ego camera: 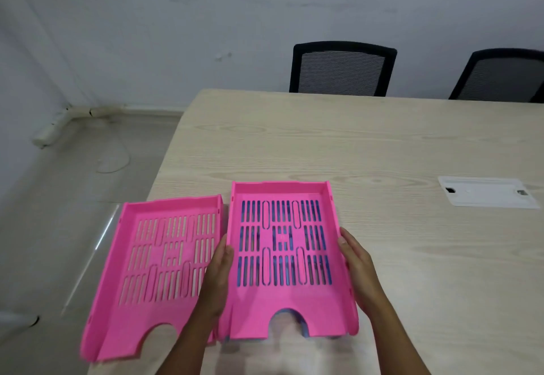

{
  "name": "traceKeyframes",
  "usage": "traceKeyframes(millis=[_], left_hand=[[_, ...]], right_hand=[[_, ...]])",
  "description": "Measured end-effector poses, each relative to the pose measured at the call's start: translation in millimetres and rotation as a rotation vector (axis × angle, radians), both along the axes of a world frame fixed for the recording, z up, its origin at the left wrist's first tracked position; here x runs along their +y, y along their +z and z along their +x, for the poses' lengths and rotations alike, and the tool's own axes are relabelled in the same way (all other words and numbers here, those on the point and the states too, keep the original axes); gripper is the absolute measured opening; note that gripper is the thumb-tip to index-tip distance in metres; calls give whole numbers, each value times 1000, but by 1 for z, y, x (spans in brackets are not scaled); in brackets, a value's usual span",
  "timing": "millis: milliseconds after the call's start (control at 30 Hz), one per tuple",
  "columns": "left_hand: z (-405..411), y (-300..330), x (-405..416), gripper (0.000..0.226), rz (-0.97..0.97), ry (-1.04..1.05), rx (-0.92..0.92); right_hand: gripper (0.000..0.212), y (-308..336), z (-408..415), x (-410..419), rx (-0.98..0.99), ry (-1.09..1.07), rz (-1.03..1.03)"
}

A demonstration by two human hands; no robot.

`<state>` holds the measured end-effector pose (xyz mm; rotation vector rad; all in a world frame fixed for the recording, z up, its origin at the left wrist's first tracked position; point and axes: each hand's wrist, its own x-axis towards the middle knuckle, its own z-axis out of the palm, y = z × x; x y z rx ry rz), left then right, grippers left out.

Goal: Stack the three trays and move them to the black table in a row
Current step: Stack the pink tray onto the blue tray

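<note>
Two pink slotted trays lie side by side near the front left corner of the pale wooden table (353, 145). The right pink tray (256, 318) sits on top of a blue tray (306, 335), which shows through the slots and at the front notch. My left hand (219, 268) grips the stack's left wall and my right hand (357, 265) grips its right wall. The left pink tray (129, 310) lies alone, overhanging the table's left edge a little, and touches nothing but the table.
Two black mesh chairs (341, 68) (500, 76) stand behind the table's far edge. A white cable-port cover (485, 192) is set into the table at the right. Grey floor and a white cable duct (59, 124) lie left of the table.
</note>
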<state>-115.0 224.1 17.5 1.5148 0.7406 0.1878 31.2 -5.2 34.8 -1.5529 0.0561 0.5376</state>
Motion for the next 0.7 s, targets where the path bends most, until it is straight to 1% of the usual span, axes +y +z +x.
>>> traceKeyframes(millis=[133, 267, 400, 467, 567, 700], left_hand=[[2, -1, -1, 58, -26, 7, -1], [2, -8, 3, 72, -11, -1, 29], [6, -7, 4, 82, -24, -26, 77], [5, -6, 2, 80, -26, -55, 71], [3, -6, 2, 77, -22, -58, 58], [2, -4, 6, 76, 3, -58, 20]], right_hand=[[58, -1, -1, 1, 2, 12, -17], [63, -3, 1, 3, -2, 22, -37], [61, -6, 3, -2, -13, 38, -63], [60, -6, 2, -4, -29, 41, -81], [59, -6, -2, -4, -99, 33, -145], [56, -5, -8, 4, -247, -46, -250]])
